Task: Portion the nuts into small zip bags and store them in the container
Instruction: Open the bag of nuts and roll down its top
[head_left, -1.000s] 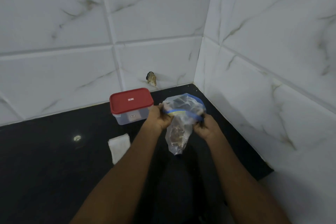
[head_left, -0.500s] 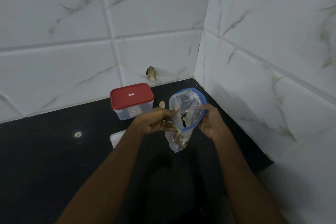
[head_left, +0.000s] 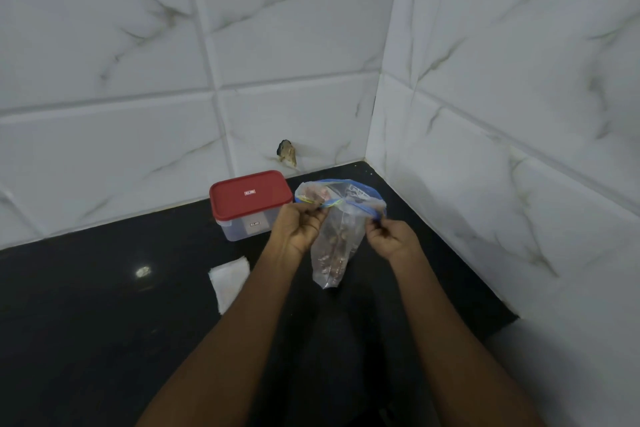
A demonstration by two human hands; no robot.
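1. Zip bag (head_left: 334,255): clear plastic, with a blue closure strip (head_left: 360,207) along the mouth. It is held over the black surface (head_left: 86,322), near the corner of the tiled walls and just right of the container. The lower end hangs downward. Whether it touches the surface cannot be told.

2. Nuts (head_left: 337,239): brown pieces are seen through the plastic in the middle and lower part of the bag. Their count cannot be told.

3. Left hand (head_left: 298,229): the fingers are curled, and the left end of the bag's mouth is pinched between thumb and fingers.

4. Right hand (head_left: 391,239): the fingers are curled, and the right end of the blue strip is pinched.

5. Container (head_left: 242,230): a clear rectangular body, closed by a red lid (head_left: 251,196). It is set on the surface close to the back wall.

6. White folded cloth (head_left: 228,279): it is laid flat on the surface in front of the container, and its right edge is hidden by the left forearm.

7. Walls (head_left: 519,114): white marble-pattern tiles are fitted on 2 sides. A chipped spot (head_left: 286,153) is seen low on the back wall.
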